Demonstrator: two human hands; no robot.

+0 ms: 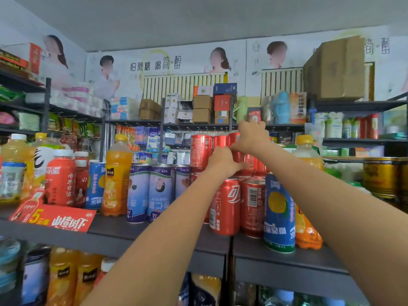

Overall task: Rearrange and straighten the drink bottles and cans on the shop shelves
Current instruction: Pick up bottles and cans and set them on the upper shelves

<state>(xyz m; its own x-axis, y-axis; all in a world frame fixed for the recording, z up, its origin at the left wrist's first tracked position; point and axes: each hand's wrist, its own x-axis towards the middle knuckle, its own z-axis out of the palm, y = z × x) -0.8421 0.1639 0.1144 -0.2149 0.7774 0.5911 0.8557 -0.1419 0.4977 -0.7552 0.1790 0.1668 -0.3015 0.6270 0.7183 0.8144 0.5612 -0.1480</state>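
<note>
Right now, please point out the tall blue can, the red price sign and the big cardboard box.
tall blue can (279, 214), head view, label middle
red price sign (59, 218), head view, centre
big cardboard box (335, 69), head view, front face

Red cola cans (201, 151) stacked upright – 2 tiers – on shelf (154, 230).

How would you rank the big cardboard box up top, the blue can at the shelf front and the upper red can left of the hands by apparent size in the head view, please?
1. Cardboard box, clearly largest though farthest.
2. Blue can, enlarged by nearness.
3. Upper red can, farther back; true can sizes are unsure.
</note>
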